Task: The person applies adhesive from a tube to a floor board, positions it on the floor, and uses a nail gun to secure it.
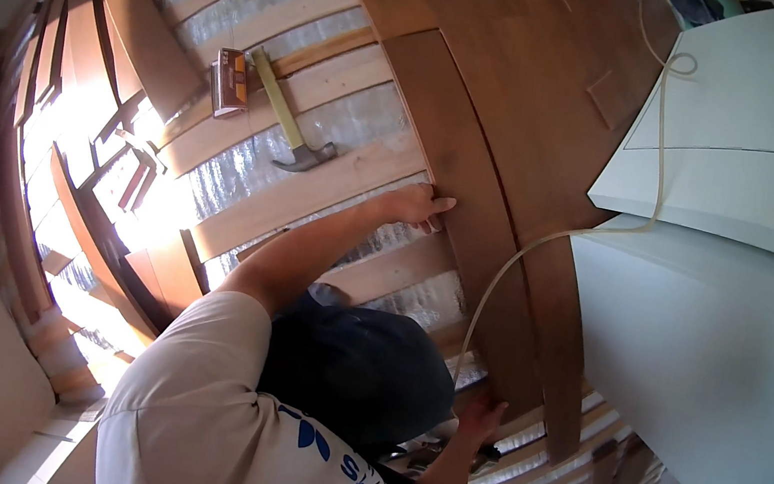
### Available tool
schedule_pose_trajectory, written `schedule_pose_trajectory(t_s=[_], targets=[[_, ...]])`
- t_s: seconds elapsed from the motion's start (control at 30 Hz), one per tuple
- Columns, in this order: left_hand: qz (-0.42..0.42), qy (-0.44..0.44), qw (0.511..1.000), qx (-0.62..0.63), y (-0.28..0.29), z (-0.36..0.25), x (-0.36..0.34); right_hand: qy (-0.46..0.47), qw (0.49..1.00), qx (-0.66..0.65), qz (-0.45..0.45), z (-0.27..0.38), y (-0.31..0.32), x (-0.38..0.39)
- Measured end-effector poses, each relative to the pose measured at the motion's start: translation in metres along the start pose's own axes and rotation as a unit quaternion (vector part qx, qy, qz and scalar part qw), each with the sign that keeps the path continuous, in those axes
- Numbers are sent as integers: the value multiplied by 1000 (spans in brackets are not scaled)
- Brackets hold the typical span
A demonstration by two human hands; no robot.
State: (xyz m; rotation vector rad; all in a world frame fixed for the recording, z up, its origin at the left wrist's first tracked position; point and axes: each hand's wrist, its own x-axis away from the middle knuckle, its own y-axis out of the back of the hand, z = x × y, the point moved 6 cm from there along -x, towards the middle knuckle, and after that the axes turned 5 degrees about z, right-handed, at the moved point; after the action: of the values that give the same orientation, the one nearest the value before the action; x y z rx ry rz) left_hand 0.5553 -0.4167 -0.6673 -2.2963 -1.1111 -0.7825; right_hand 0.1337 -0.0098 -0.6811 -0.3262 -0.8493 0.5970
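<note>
A long brown floorboard [476,190] lies along the edge of the laid wooden floor [530,42], with a dark gap between the two. My left hand [416,206] is closed on the board's left edge, its thumb on top and its other fingers partly hidden at the edge. Farther down the same edge, my right hand [478,421] grips the board near its close end, its fingers mostly out of sight. A claw hammer [286,115] with a yellow-green handle rests on the battens beyond my left hand.
Wooden battens [315,185] cross silvery foil. A small box [230,83] sits beside the hammer. Loose boards [142,31] are piled at the left in bright sunlight. White furniture [698,322] stands at the right. A pale cable [662,154] runs over it and across the floorboard.
</note>
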Motion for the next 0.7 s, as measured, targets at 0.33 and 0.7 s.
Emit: schedule_pose_trajectory(t_s=[0.33, 0.7], targets=[[-75, -4, 990, -123, 10, 2, -16, -198, 959, 200, 24, -48, -14, -32], [-136, -142, 963, -186, -19, 0, 9, -244, 577, 732, 269, -110, -224, 119]])
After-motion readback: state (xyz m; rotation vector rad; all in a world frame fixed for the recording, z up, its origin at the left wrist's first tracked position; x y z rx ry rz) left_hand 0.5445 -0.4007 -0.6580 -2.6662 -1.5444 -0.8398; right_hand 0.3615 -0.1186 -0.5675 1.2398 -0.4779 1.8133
